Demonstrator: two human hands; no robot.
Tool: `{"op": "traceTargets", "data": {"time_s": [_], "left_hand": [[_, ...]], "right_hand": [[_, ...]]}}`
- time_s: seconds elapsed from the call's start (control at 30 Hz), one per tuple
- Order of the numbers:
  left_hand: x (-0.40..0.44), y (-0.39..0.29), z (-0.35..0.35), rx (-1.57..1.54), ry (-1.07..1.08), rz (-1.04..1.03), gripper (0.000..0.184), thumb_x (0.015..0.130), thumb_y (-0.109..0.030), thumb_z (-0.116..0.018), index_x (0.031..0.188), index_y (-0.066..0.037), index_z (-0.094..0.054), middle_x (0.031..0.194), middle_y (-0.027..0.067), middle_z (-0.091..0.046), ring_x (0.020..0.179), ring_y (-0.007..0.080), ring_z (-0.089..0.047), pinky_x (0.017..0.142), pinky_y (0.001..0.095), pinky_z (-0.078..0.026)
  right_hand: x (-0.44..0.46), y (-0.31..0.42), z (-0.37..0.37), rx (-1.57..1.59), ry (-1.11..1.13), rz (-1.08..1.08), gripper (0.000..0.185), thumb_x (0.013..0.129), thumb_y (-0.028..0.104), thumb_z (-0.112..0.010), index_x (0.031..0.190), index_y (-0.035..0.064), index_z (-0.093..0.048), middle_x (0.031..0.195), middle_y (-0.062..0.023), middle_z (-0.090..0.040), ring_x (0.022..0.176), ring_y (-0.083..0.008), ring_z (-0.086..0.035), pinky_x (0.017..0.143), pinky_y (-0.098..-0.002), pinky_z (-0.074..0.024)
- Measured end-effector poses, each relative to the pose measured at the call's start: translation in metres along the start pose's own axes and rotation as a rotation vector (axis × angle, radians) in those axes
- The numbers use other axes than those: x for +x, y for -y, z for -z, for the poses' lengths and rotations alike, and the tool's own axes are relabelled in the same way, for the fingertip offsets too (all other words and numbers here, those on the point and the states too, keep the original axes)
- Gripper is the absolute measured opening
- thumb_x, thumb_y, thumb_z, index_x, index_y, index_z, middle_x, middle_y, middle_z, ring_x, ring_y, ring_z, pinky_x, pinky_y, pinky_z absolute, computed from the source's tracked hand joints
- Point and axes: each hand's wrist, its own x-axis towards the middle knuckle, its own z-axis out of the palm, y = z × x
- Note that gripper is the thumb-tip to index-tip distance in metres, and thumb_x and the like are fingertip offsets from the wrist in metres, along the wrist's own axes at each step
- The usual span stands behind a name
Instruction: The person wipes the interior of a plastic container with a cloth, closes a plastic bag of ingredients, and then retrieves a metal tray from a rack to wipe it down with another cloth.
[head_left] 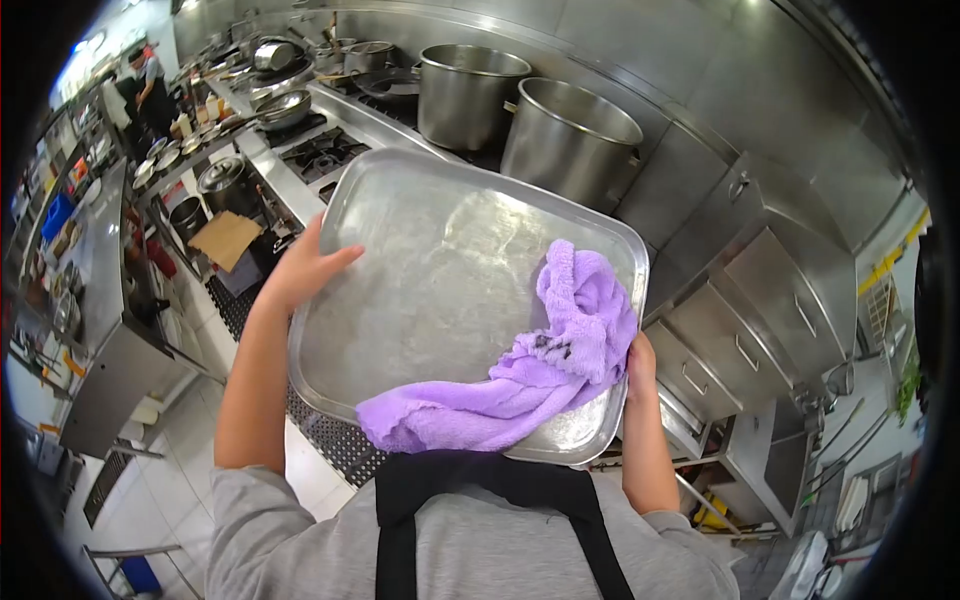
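A large metal tray (pixel 420 270) with rounded corners is held up in front of my chest. My left hand (pixel 302 268) grips its left rim, the thumb lying over the inner face and the other fingers hidden behind. On the opposite side, my right hand (pixel 641 362) holds the right rim, most of its fingers out of sight beneath the tray. A crumpled purple towel (pixel 570 340) with a dark stain lies on the tray, bunched near my right hand and trailing along the near edge.
Two tall stockpots (pixel 570 135) stand on the stove beyond the tray. Pans (pixel 285 108) and burners (pixel 322 152) extend to the left. Steel drawers (pixel 735 345) are at the right. Far left, a person (pixel 152 90) stands by a counter. A perforated black mat (pixel 335 440) covers part of the tiled floor.
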Motion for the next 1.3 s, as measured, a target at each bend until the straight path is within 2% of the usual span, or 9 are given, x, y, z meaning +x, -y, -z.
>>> {"op": "traceTargets", "data": {"time_s": [0.13, 0.33, 0.37, 0.57, 0.73, 0.93, 1.17, 1.23, 1.3], "left_hand": [[-0.014, 0.03, -0.022, -0.335, 0.127, 0.171, 0.049, 0.082, -0.011, -0.064, 0.126, -0.002, -0.043, 0.108, 0.0086, -0.059, 0.096, 0.0153, -0.055, 0.086, 0.031, -0.044], [-0.024, 0.028, -0.043, -0.349, 0.03, 0.033, 0.039, 0.087, -0.004, -0.056, 0.124, -0.001, -0.045, 0.106, 0.006, -0.059, 0.095, 0.0126, -0.054, 0.085, 0.0274, -0.043], [-0.025, 0.026, -0.046, -0.354, 0.022, -0.009, 0.038, 0.088, -0.005, -0.054, 0.125, -0.001, -0.045, 0.107, 0.0061, -0.058, 0.097, 0.0125, -0.052, 0.087, 0.0274, -0.041], [-0.021, 0.003, -0.073, -0.349, 0.097, -0.136, 0.037, 0.092, -0.007, -0.047, 0.128, 0.0, -0.042, 0.115, 0.0066, -0.054, 0.106, 0.0131, -0.046, 0.095, 0.0271, -0.035], [-0.02, -0.022, -0.094, -0.392, 0.109, -0.199, 0.04, 0.09, -0.001, -0.044, 0.129, -0.001, -0.041, 0.121, 0.0075, -0.051, 0.11, 0.0149, -0.045, 0.097, 0.0274, -0.033], [-0.027, 0.005, -0.099, -0.487, 0.115, -0.123, 0.041, 0.088, -0.001, -0.044, 0.129, 0.002, -0.042, 0.121, 0.0085, -0.052, 0.111, 0.0164, -0.047, 0.097, 0.0283, -0.034], [-0.037, 0.028, -0.083, -0.599, 0.003, 0.008, 0.043, 0.088, -0.004, -0.044, 0.13, 0.003, -0.039, 0.121, 0.0095, -0.051, 0.109, 0.0168, -0.049, 0.095, 0.0287, -0.036], [-0.036, 0.031, -0.092, -0.631, -0.021, 0.014, 0.043, 0.088, -0.004, -0.044, 0.13, 0.003, -0.039, 0.12, 0.0095, -0.052, 0.109, 0.017, -0.049, 0.094, 0.0288, -0.036], [-0.03, 0.034, -0.099, -0.669, -0.034, 0.001, 0.043, 0.088, -0.004, -0.044, 0.13, 0.003, -0.039, 0.119, 0.0095, -0.052, 0.109, 0.0172, -0.049, 0.093, 0.0289, -0.037]], "right_hand": [[0.011, 0.004, 0.01, -0.184, -0.081, -0.019, 0.045, 0.096, 0.032, -0.043, 0.122, -0.0043, -0.048, 0.117, -0.012, -0.057, 0.102, -0.019, -0.056, 0.089, -0.0297, -0.0421], [-0.006, 0.035, -0.033, -1.308, -0.286, 0.734, 0.056, 0.091, 0.039, -0.048, 0.132, 0.0012, -0.039, 0.134, -0.0169, -0.043, 0.126, -0.031, -0.038, 0.105, -0.0437, -0.0254], [-0.013, 0.029, -0.049, -1.539, -0.21, 0.457, 0.065, 0.087, 0.044, -0.05, 0.133, 0.0008, -0.036, 0.139, -0.0183, -0.036, 0.13, -0.0354, -0.031, 0.106, -0.0528, -0.0172], [-0.003, -0.003, -0.162, -1.432, 0.07, 0.535, 0.077, 0.078, 0.042, -0.058, 0.135, -0.0027, -0.031, 0.144, -0.0256, -0.02, 0.136, -0.0367, -0.019, 0.108, -0.0567, -0.0086], [0.02, 0.014, -0.222, -1.137, 0.319, 0.896, 0.056, 0.07, 0.026, -0.064, 0.119, 0.0024, -0.052, 0.127, -0.0152, -0.045, 0.118, -0.0349, -0.041, 0.099, -0.0486, -0.0305], [0.103, 0.009, -0.116, -1.174, -0.253, 0.857, 0.04, 0.068, 0.017, -0.062, 0.106, 0.0059, -0.061, 0.096, -0.0136, -0.055, 0.094, -0.0316, -0.053, 0.082, -0.0389, -0.0448], [0.064, -0.043, -0.022, -1.362, -0.47, 0.612, 0.037, 0.073, 0.012, -0.057, 0.109, 0.0033, -0.056, 0.106, -0.0149, -0.055, 0.095, -0.0346, -0.052, 0.086, -0.0432, -0.041], [0.04, -0.057, -0.104, -0.94, -0.189, 0.47, 0.041, 0.073, 0.011, -0.056, 0.112, 0.0003, -0.053, 0.116, -0.0202, -0.051, 0.106, -0.0384, -0.047, 0.092, -0.044, -0.0378], [-0.001, -0.059, -0.177, -0.989, 0.202, 0.794, 0.066, 0.071, 0.028, -0.066, 0.128, 0.0048, -0.044, 0.13, -0.0185, -0.044, 0.12, -0.0347, -0.04, 0.102, -0.0468, -0.0291]]}}
